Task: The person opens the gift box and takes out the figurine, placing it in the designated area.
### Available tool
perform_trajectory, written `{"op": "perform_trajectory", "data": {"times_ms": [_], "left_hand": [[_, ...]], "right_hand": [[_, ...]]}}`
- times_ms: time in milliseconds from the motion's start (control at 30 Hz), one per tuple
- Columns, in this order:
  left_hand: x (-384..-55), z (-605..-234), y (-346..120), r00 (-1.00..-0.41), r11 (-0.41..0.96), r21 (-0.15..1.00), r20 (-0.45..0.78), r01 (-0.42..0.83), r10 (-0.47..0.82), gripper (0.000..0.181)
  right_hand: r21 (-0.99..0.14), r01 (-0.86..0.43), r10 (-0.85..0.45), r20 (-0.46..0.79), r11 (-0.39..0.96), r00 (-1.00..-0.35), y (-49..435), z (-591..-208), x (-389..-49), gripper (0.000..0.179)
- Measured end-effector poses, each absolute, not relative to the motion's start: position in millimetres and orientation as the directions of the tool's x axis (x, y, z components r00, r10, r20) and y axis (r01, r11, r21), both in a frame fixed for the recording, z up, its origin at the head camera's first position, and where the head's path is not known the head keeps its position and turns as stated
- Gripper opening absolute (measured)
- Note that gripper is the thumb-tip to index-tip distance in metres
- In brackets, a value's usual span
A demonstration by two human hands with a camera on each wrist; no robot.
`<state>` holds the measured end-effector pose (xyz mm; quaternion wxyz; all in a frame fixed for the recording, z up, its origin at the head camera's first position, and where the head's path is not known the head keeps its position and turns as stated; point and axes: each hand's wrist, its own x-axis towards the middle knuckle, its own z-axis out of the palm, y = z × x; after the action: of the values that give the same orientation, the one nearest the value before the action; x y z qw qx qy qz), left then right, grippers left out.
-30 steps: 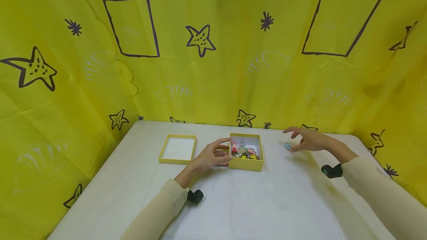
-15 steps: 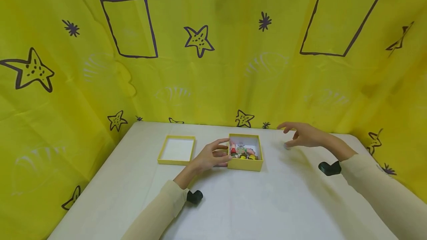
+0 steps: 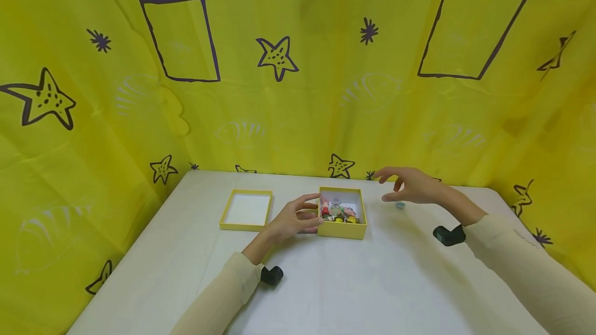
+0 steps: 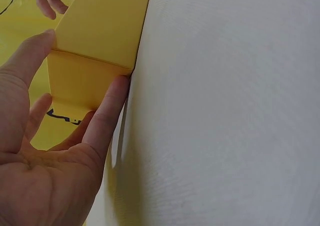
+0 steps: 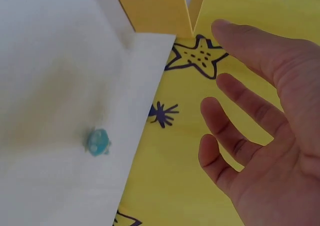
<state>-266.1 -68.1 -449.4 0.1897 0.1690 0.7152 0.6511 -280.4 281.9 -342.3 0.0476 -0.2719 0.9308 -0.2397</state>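
Note:
My left hand (image 3: pixel 291 220) rests against the left side of a yellow open-topped box (image 3: pixel 342 230), fingers spread. In the left wrist view its thumb touches the upper edge of the box (image 4: pixel 95 30) and another fingertip touches low near the table. Small toy figures (image 3: pixel 340 213), pink, red and yellow among them, lie inside. My right hand (image 3: pixel 412 185) hovers right of the box, fingers loosely bent and holding nothing. Below it on the table lies a small teal toy (image 3: pixel 400 204), rounded with little stubs like a turtle in the right wrist view (image 5: pixel 98 142).
A shallow yellow lid (image 3: pixel 247 210) with a white inside lies left of the box. The white table (image 3: pixel 354 283) meets a yellow curtain (image 3: pixel 321 107) with starfish drawings along its back edge. Dark wrist mounts (image 3: pixel 449 235) sit on both sleeves.
My right hand has risen off the teal toy and shifted left toward the box, leaving the toy on the table. The left hand stays at the box.

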Motion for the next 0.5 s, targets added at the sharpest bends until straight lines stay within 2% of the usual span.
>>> {"op": "perform_trajectory", "data": {"times_ms": [500], "left_hand": [[-267.2, -451.1, -68.4, -0.869, 0.087, 0.996, -0.024, 0.022, 0.495, 0.073]], "right_hand": [[-0.524, -0.533, -0.572, 0.101, 0.665, -0.814, 253.8, -356.0, -281.6, 0.049]]}}
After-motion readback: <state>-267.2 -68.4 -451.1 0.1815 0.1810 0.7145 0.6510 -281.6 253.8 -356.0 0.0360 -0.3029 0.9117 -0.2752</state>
